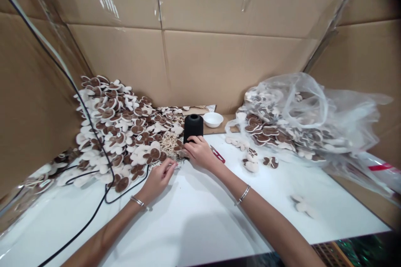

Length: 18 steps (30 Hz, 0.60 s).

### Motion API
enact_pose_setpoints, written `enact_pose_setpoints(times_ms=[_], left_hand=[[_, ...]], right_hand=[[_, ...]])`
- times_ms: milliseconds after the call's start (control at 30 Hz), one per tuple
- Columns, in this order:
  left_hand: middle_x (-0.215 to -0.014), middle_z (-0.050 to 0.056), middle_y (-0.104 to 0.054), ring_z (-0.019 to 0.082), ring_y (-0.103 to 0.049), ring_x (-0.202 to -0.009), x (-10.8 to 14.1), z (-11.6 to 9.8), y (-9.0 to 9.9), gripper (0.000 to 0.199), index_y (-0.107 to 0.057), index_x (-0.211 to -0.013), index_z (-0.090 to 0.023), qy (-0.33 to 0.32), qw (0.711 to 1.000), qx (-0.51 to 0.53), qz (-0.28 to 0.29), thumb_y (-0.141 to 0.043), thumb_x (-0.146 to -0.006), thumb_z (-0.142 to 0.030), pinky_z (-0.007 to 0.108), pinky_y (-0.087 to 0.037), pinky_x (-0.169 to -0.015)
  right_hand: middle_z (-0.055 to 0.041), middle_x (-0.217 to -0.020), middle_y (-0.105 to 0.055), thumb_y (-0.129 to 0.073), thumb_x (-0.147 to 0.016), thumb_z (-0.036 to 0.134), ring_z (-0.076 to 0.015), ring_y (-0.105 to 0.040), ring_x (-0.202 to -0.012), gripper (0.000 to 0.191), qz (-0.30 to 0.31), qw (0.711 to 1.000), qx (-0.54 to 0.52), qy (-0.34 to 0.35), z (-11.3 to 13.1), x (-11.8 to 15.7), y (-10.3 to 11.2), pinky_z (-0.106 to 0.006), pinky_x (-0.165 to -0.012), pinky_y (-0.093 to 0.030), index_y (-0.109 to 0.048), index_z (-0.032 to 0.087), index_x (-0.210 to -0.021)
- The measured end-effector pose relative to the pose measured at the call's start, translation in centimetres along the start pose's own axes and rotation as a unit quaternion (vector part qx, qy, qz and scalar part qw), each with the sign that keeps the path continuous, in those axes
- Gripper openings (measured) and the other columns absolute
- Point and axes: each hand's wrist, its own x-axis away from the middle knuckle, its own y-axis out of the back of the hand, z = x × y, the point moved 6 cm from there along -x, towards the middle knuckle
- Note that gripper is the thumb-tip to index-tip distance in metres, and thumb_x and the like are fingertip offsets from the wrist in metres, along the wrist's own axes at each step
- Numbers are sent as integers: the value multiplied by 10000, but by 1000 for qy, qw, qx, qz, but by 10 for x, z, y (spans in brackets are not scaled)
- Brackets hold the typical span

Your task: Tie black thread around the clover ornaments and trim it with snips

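My left hand [160, 176] is closed in a pinch at the lower right edge of a pile of brown and white plush pieces [117, 123]; what its fingers hold is too small to make out. My right hand [198, 150] is beside the base of a black cylinder [193, 127], its fingers curled at a brown piece [179, 148]; whether it grips that piece is unclear. Between and behind the hands lies a heap of thin beige strips [170, 143]. Red-handled scissors [218, 155] lie just right of my right wrist.
A white bowl [213, 119] stands behind the cylinder. Clear plastic bags [308, 104] with more plush pieces fill the right side. Loose pieces [270, 162] and a white one [302, 205] lie on the white table [200, 225]. A black cable [94, 133] hangs at left; cardboard walls [200, 62] surround.
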Motion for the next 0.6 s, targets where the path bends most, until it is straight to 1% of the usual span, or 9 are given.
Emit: enact_pose_setpoints(times_ms=[100, 167, 233, 367, 500, 600], left_hand=[[-543, -55, -445, 129, -418, -462, 0, 0, 0, 251, -558, -919, -203, -6, 1000, -1, 0, -395, -960, -389, 229, -269, -488], [-548, -51, -464, 130, -427, -465, 0, 0, 0, 253, -563, -924, -200, -6, 1000, -3, 1, -394, -960, -384, 229, -274, -488], [-555, -48, -481, 128, -432, -463, 1, 0, 0, 254, -567, -928, -198, -4, 1000, -5, 0, -393, -961, -380, 228, -278, -486], [-599, -36, -537, 125, -464, -472, 4, -3, -3, 241, -567, -970, -199, -21, 1000, -20, 9, -372, -974, -340, 228, -311, -502], [-595, -35, -557, 124, -496, -463, 8, -10, -9, 221, -561, -996, -201, -63, 996, -56, 33, -362, -978, -294, 229, -346, -524], [-544, -49, -535, 118, -488, -423, 12, -14, -12, 220, -564, -989, -204, -88, 992, -85, 44, -357, -980, -280, 223, -334, -501]], right_hand=[[-122, -873, -693, -453, -964, 232, -257, -509, -1137, 215, 11, 999, 16, 41, 3, -1, -5, -445, -992, -338, -646, 175, -888], [-124, -926, -699, -458, -958, 221, -246, -488, -1200, 206, 15, 997, 25, 70, 3, -1, -10, -462, -1065, -294, -645, 180, -882], [-135, -951, -700, -468, -946, 197, -240, -468, -1247, 189, 12, 996, 28, 79, -1, 1, -13, -469, -1110, -264, -645, 175, -882], [-136, -936, -709, -476, -917, 124, -232, -458, -1280, 182, 8, 998, -6, 68, -7, 9, -11, -491, -1131, -253, -648, 177, -889], [-95, -825, -709, -462, -944, 166, -234, -485, -1253, 199, -15, 1000, -10, 24, -4, 23, -1, -541, -1135, -203, -642, 201, -867], [-73, -752, -695, -462, -952, 190, -250, -484, -1237, 199, -31, 999, -3, -4, 3, 31, 5, -577, -1119, -153, -645, 213, -876]])
